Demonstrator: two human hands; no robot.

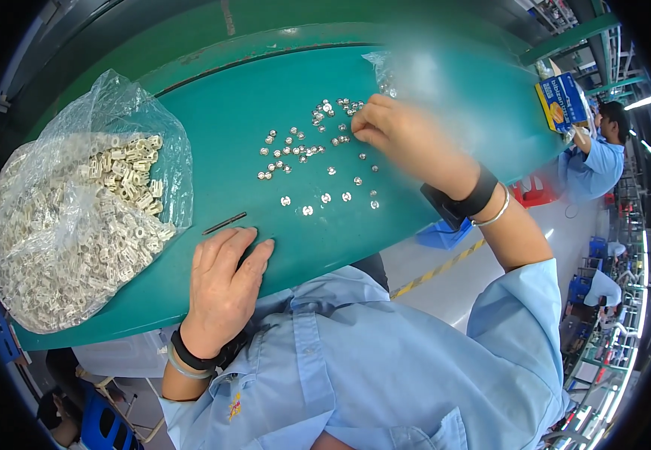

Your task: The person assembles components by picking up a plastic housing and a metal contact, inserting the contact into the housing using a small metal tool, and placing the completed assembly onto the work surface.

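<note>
A few metal parts sit spaced apart; most lie clustered. Left hand: fingers spread, nothing seen held. Right hand: fingertips narrowed at cluster; cannot tell hold.

The small metal pieces were silvery and roundish, with notched edges, and lay scattered across the upper centre of the frame. The thickest grouping sat toward the top, a looser patch spread to the left of the middle, and a few single pieces strayed to the right. Lowest of all, four lay in an uneven row, well apart from one another and rather larger to the eye. Finer detail was too small to make out. Left of centre, below the loose patch, the slim dark rod lay at a slant, its right end higher in the frame.
</note>
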